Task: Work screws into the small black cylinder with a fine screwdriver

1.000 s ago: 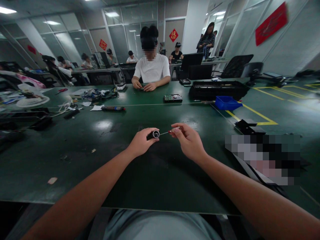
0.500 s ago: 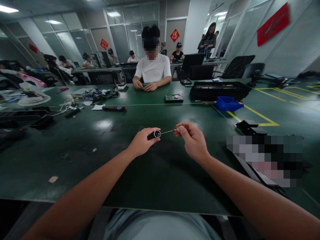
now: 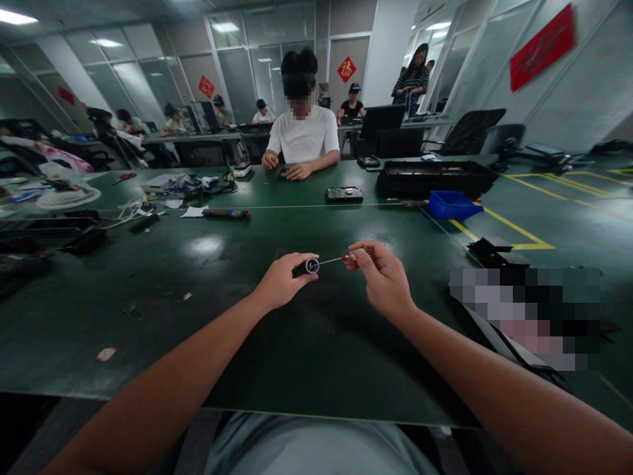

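My left hand [image 3: 283,282] is closed around a small black cylindrical part with a silver ring face [image 3: 310,266], held just above the green table [image 3: 208,316]. My right hand [image 3: 382,277] pinches the reddish handle of a thin screwdriver [image 3: 346,258]. Its metal shaft runs left and its tip meets the ring face of the part. Both hands hover over the table's middle, about a hand's width apart.
A person in a white shirt [image 3: 302,135] sits across the table. A circuit board [image 3: 343,194], a long black case [image 3: 434,177] and a blue tray [image 3: 451,204] lie beyond my hands. Cables and tools [image 3: 192,188] clutter the far left. Black parts [image 3: 489,251] sit at right.
My right hand with the screwdriver has shifted slightly right and up. The left hand and the part have stayed almost in place.
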Demonstrator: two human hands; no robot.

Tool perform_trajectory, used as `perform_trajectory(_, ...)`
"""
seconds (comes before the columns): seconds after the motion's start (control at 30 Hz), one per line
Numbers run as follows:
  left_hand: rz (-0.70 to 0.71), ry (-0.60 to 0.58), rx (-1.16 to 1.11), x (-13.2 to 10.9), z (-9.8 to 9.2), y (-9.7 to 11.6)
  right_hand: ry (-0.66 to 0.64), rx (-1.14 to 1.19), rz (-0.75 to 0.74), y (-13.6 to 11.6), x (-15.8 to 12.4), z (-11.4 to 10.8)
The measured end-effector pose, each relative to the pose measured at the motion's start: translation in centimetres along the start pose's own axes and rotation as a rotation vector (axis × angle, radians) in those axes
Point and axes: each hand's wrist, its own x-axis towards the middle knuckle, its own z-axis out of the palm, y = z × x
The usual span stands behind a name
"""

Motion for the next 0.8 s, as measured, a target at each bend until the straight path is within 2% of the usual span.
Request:
perform_trajectory(0.3,0.102,0.008,0.040,0.1,0.0,-0.6,-0.033,-0.024,0.033,0.3,0.4,0.1)
perform_trajectory(0.5,0.091,0.018,0.098,0.2,0.0,-0.7,-0.051,-0.016,0.025,0.5,0.4,0.0)
perform_trajectory(0.8,0.078,0.018,0.112,0.0,0.2,-1.2,0.029,-0.089,-0.020,0.2,0.3,0.0)
